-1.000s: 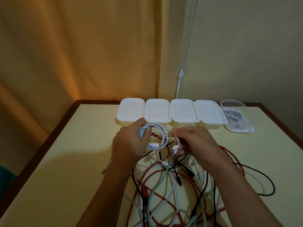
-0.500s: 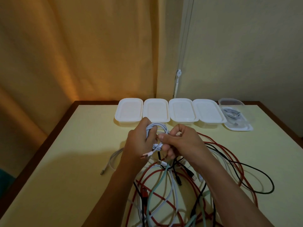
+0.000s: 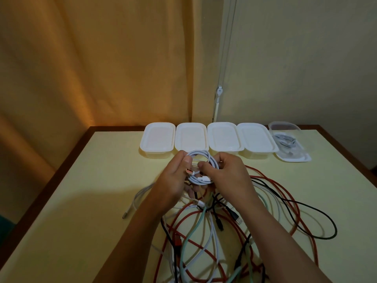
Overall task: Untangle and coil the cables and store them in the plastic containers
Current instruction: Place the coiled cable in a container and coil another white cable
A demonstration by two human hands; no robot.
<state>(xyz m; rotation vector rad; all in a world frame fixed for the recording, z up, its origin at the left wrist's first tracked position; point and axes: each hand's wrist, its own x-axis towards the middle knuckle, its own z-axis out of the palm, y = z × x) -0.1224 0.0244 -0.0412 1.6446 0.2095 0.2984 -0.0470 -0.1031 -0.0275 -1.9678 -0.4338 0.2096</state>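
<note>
A white cable [image 3: 201,158], wound into a small coil, is held up between both hands above the table. My left hand [image 3: 175,176] grips the coil's left side, with the metal USB plug by its thumb. My right hand [image 3: 226,174] pinches the coil's right side and lower loops. Below the hands lies a tangle of cables [image 3: 214,231]: red, black, mint green and white. Several lidded white plastic containers [image 3: 191,137] stand in a row at the table's far side. An open clear container [image 3: 287,144] at the far right holds a coiled grey cable.
The yellow table [image 3: 81,211] has a dark wooden rim. A loose white cable end [image 3: 134,203] trails left of the tangle. A black cable loop [image 3: 318,223] reaches out to the right. A curtain and a wall stand behind the table.
Both hands have drawn closer together around the white coil, and the loose end with its plug has been brought onto the coil. The view has shifted slightly.
</note>
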